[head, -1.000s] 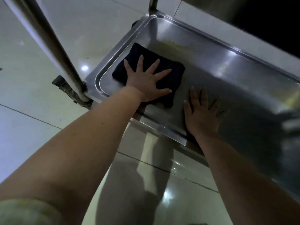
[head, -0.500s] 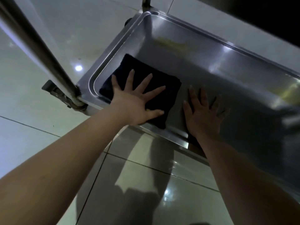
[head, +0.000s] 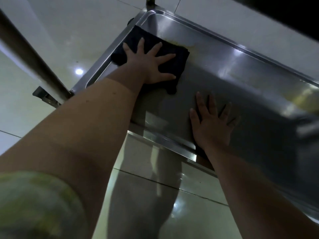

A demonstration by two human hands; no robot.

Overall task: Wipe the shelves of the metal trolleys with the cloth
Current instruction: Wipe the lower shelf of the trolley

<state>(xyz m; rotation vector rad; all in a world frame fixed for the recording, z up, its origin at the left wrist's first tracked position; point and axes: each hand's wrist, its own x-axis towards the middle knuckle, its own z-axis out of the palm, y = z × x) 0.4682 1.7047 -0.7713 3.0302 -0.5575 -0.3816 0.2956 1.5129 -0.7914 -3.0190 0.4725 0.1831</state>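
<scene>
A folded dark cloth lies at the far left end of the low steel trolley shelf. My left hand presses flat on the cloth with fingers spread. Flat on the bare steel near the shelf's front rim rests my right hand, fingers straight and apart. A yellowish smear shows on the steel just beyond the cloth's far edge.
A steel upright post rises at the left, with a castor at its foot. Glossy floor tiles surround the trolley. A dark upper shelf overhangs at top right. More yellowish marks sit at the shelf's right.
My left hand has slid the cloth from the near left corner of the shelf away toward the far left corner. My right hand has stayed in place on the steel.
</scene>
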